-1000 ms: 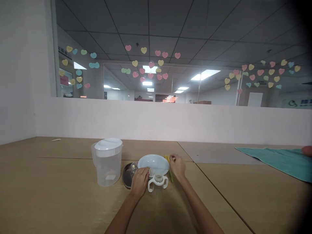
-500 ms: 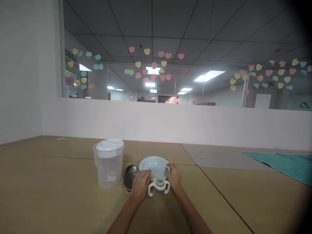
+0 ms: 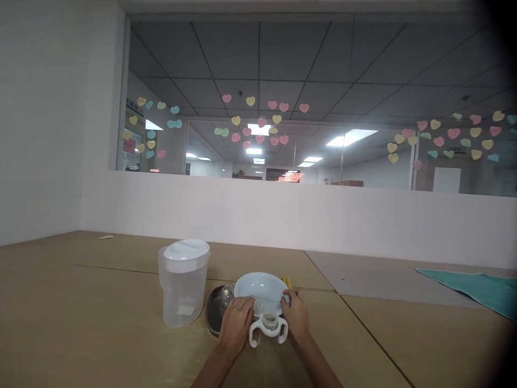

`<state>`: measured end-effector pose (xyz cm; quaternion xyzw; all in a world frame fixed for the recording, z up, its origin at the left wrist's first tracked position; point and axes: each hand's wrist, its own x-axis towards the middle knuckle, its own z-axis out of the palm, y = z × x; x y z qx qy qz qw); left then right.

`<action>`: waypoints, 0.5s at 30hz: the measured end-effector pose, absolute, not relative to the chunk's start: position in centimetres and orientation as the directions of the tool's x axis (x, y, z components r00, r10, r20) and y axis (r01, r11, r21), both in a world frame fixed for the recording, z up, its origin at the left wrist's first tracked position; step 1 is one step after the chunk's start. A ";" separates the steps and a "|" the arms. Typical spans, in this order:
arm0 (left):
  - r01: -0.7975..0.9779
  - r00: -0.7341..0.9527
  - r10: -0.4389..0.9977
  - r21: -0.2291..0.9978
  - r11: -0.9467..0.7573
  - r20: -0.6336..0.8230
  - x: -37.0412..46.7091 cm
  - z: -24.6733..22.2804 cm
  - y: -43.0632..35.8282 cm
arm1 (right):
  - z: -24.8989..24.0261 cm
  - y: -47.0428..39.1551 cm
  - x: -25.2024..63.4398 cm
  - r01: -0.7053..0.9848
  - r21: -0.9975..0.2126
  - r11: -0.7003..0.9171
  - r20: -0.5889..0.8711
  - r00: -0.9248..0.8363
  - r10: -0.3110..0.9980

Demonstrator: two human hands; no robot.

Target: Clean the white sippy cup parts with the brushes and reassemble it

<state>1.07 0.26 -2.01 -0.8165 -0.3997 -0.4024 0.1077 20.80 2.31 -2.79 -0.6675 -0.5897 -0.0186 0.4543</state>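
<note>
My left hand (image 3: 237,325), its fingers curled, holds a small translucent cup-like piece (image 3: 257,307) at the fingertips. The curled fingers of my right hand (image 3: 296,318) are on the right rim of a white oval plate (image 3: 258,279), thumb over the rim. Between my wrists stands a clear bottle with an uncapped neck (image 3: 270,320) and a white two-handled collar (image 3: 253,335). Left of my left hand, a clear dome-shaped cover (image 3: 226,292) is in a dark oval tray (image 3: 212,314), partly hidden by the hand.
A translucent pitcher (image 3: 183,302) with a white lid stands to the left. Yellow sticks (image 3: 286,282) poke out behind the plate's right side. A green cloth (image 3: 472,285) lies at far right. A thin pale piece (image 3: 106,237) lies near the back wall.
The view has tilted up and turned slightly left, so everything sits lower and further right in the picture. The hands and objects keep nearly the same places relative to each other.
</note>
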 end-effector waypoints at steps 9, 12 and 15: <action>0.734 0.355 0.558 0.146 -0.663 0.750 1.1 -2.0 0.2 | -2.1 1.7 20.5 0.779 -0.626 0.042 0.451 0.318 0.834; 0.731 0.360 0.553 0.140 -0.668 0.751 1.1 -2.0 0.1 | -2.1 1.7 20.5 0.781 -0.624 0.037 0.446 0.317 0.837; 0.733 0.357 0.554 0.142 -0.665 0.752 1.1 -2.0 0.2 | -2.1 1.8 20.5 0.786 -0.618 0.031 0.437 0.310 0.844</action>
